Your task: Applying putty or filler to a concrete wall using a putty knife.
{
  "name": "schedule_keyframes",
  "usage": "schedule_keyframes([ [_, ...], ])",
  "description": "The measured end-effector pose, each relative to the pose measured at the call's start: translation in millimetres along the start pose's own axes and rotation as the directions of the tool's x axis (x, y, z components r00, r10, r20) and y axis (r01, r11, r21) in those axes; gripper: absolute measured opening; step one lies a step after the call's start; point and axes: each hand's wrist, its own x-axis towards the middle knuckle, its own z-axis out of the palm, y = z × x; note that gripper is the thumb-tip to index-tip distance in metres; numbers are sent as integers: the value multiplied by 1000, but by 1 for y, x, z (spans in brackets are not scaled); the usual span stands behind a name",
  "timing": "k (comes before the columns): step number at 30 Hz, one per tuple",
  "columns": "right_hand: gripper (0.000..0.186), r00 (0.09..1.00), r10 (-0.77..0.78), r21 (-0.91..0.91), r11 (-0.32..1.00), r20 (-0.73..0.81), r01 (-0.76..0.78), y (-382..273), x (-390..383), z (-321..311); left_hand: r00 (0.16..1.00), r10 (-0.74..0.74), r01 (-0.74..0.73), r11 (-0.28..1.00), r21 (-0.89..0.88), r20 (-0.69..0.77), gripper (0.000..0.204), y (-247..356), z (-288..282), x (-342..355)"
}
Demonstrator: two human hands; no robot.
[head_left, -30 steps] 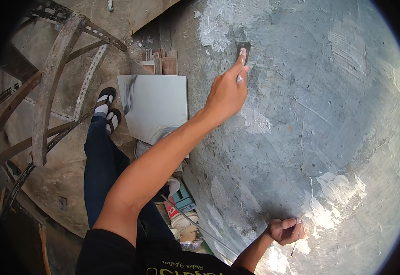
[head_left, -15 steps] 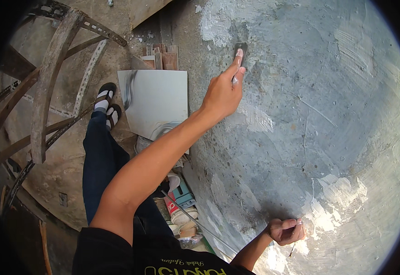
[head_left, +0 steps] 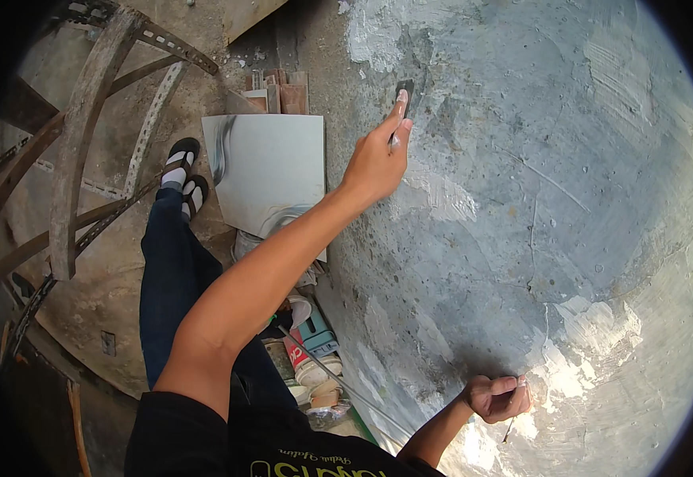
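Note:
My left hand [head_left: 376,159] is closed round a small putty knife [head_left: 406,87], one finger stretched along its dark blade. White filler smears the fingertips. The blade lies against a large grey-blue wall surface [head_left: 482,262] with white filler patches, just below the patch [head_left: 374,44] near the top. Lower right, my right hand [head_left: 499,397] is closed in a pinch close to the wall, beside a bright white patch [head_left: 565,370]. A thin dark edge [head_left: 508,432] sticks out beneath its fingers; what it belongs to is hidden.
A pale panel [head_left: 271,171] leans near the wall's foot, with tile pieces [head_left: 291,94] behind it. Below my left arm stand a red-and-white tub [head_left: 307,362] and a teal container [head_left: 316,332]. A curved wood and perforated-metal frame [head_left: 84,143] occupies the left, near my sandalled feet [head_left: 183,175].
My left hand and the putty knife have shifted slightly left and down along the wall. My right hand keeps nearly the same place. The whole view has moved a little.

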Motion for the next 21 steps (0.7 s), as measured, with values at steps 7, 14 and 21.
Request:
schedule_keyframes([
  [7,10,1000,-16,-14,1000,9,17,4,-2,-1,998,-20,22,999,-37,62,48,13,-3,8],
  [14,9,1000,5,-17,1000,4,-4,-2,3,-1,947,320,-319,947,40,-27,47,-27,1,-16],
  [21,10,1000,4,-42,999,5,-4,-3,3,1,991,102,-107,993,56,81,48,-9,-6,-13],
])
